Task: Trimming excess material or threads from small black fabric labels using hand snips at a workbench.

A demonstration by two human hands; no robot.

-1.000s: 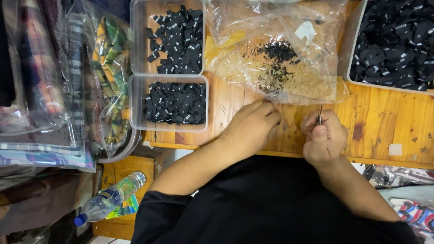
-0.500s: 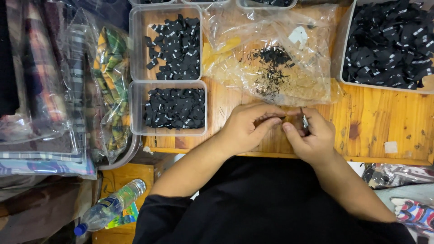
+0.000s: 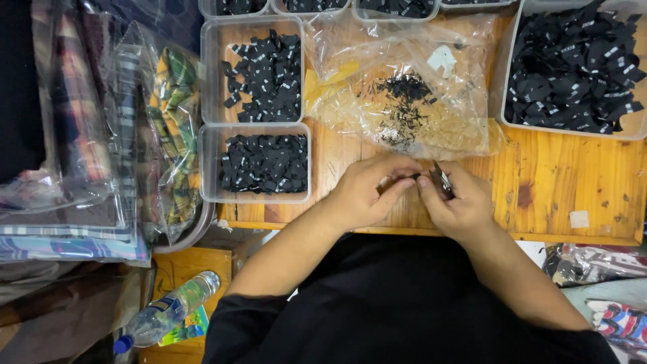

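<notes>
We are looking down at our two hands, which are meeting just below the middle of the frame, over the front edge of the wooden tabletop point(image 3: 559, 182). Our left hand point(image 3: 367, 192) is pinching a small black label point(image 3: 412, 176) between the thumb and first fingers point(image 3: 397, 187), closed narrow on it. The label is lying roughly left to right, and its free end is pointing right, toward our right hand point(image 3: 458, 202). That hand is gripping small metal snips point(image 3: 441, 180), whose tip is slanting up and to the left, touching or almost touching the label; we cannot tell which. So the label is sitting between the two hands, nearer to the left one. Above the hands a clear plastic bag point(image 3: 404, 101) with black cuttings is lying, and at the left a clear tray point(image 3: 256, 195) of black labels is standing.
</notes>
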